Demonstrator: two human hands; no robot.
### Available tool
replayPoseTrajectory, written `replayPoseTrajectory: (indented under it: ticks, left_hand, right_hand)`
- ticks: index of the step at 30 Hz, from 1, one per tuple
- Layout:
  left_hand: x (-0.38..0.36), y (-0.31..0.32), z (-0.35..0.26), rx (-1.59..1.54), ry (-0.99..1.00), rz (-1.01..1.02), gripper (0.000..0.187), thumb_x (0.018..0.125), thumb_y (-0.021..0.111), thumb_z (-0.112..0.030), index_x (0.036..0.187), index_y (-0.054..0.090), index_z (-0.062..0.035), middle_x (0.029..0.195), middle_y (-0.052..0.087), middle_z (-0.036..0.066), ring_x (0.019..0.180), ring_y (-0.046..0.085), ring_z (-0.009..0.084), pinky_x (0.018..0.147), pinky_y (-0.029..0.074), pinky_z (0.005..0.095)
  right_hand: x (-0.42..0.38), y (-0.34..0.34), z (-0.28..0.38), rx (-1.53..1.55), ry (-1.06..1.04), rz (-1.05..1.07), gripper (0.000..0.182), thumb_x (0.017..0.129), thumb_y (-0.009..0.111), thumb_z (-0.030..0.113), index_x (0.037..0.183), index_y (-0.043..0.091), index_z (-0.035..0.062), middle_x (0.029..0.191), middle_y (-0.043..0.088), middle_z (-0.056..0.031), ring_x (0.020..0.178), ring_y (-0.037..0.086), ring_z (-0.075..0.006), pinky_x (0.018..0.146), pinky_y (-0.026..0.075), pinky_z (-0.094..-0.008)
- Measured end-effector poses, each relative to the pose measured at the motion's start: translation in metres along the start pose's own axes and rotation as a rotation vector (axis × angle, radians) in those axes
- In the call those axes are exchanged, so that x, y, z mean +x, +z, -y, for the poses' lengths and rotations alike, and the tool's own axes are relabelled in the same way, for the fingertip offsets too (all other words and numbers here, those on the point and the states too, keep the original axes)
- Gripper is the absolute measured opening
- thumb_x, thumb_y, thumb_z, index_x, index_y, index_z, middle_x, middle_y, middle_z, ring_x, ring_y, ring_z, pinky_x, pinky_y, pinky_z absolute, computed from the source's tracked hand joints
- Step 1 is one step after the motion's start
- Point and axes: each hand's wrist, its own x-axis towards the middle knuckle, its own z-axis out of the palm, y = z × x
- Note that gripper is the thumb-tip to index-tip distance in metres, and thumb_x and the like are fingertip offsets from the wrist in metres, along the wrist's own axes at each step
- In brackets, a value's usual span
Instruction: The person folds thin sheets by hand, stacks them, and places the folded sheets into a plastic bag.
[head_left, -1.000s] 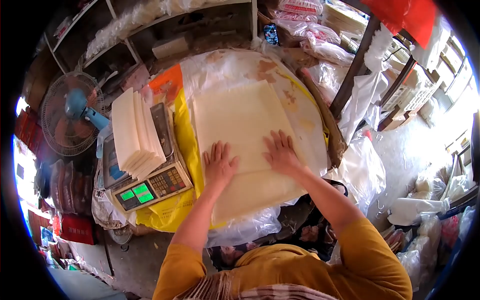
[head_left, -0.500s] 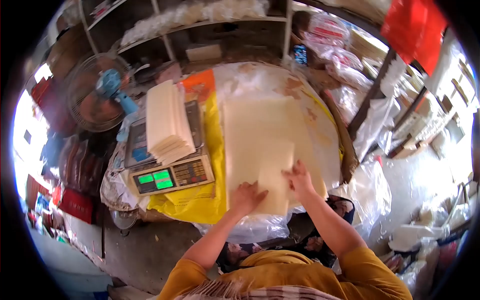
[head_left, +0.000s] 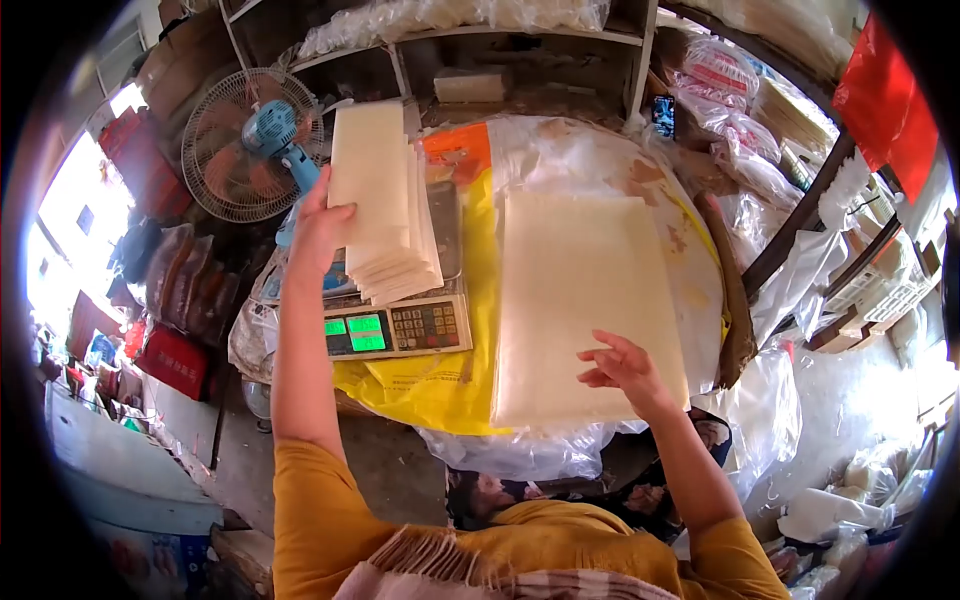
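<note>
A: The folded stack [head_left: 375,200] is being touched at its left edge by the left hand [head_left: 322,222]! Is it gripped?

B: That can't be told. The thumb is laid against the edge, but the other fingers are partly hidden, so whether they are clamped on it isn't shown.

A: And the stack itself?

B: Tilted on the scale [head_left: 430,325], its lower layers fanned out. Most of the weighing plate is covered by it, and the scale's left end is cut off from view by the left forearm [head_left: 305,350]. Green digits are lit on the display [head_left: 366,333], too blurred to be read.

A: Over to the right hand [head_left: 625,370]!

B: It is held over the lower part of the flat sheets [head_left: 585,290], fingers apart and loosely bent, nothing gripped. Whether the top sheet is brushed can't be made out.

A: Between scale and sheets?

B: Yellow plastic [head_left: 425,385] is seen there, its print too small to be read. Behind the scale, the blue-centred fan [head_left: 250,145] is partly covered by the stack.
</note>
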Motion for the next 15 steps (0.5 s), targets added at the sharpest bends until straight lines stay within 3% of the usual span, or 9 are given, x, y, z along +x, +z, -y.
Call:
replayPoseTrajectory:
  ticks: [4, 8, 10, 12, 15]
  left_hand:
    - [0.009, -0.013, 0.027, 0.035, -0.191, -0.051, 0.073, 0.074, 0.053, 0.01, 0.142, 0.029, 0.0032, 0.13, 0.051, 0.014, 0.112, 0.055, 0.0222, 0.092, 0.045, 0.0314]
    - [0.023, -0.04, 0.027, 0.279, -0.205, 0.1, 0.069, 0.076, 0.062, -0.005, 0.14, 0.038, -0.0023, 0.132, 0.05, 0.015, 0.117, 0.052, 0.0233, 0.095, 0.042, 0.0321]
    - [0.051, -0.05, 0.031, 0.971, -0.012, -0.198, 0.066, 0.079, 0.066, -0.019, 0.139, 0.041, -0.0055, 0.139, 0.042, 0.017, 0.124, 0.045, 0.0252, 0.099, 0.038, 0.0323]
    - [0.072, -0.022, 0.006, 0.947, 0.099, -0.137, 0.069, 0.084, 0.061, -0.043, 0.142, 0.037, -0.0132, 0.146, 0.033, 0.015, 0.133, 0.033, 0.0274, 0.107, 0.029, 0.0401]
    - [0.099, 0.017, 0.009, 1.34, 0.18, -0.077, 0.075, 0.084, 0.049, -0.063, 0.145, 0.031, -0.024, 0.152, 0.025, 0.009, 0.139, 0.022, 0.031, 0.11, 0.015, 0.0538]
  right_hand:
    - [-0.007, -0.02, -0.016, -0.038, 0.075, -0.063, 0.043, 0.095, 0.052, 0.017, 0.134, 0.041, 0.0012, 0.111, 0.061, -0.0147, 0.087, 0.066, -0.0225, 0.08, 0.054, -0.0328]
    - [-0.012, -0.026, -0.005, -0.051, -0.019, -0.084, 0.037, 0.095, 0.052, 0.012, 0.128, 0.046, -0.0014, 0.108, 0.062, -0.0139, 0.086, 0.066, -0.0207, 0.078, 0.054, -0.0298]
    - [-0.017, -0.025, 0.015, -0.09, -0.145, -0.074, 0.034, 0.094, 0.053, 0.008, 0.126, 0.048, -0.0025, 0.107, 0.063, -0.013, 0.086, 0.066, -0.0196, 0.077, 0.054, -0.0284]
    - [-0.02, -0.005, 0.049, -0.18, -0.302, -0.012, 0.034, 0.092, 0.055, 0.005, 0.124, 0.05, -0.0026, 0.108, 0.063, -0.0116, 0.087, 0.066, -0.0182, 0.076, 0.053, -0.028]
    - [-0.042, 0.042, 0.13, -0.53, -0.634, 0.13, 0.033, 0.087, 0.059, 0.002, 0.12, 0.055, -0.0019, 0.11, 0.062, -0.0121, 0.09, 0.066, -0.0231, 0.079, 0.053, -0.0301]
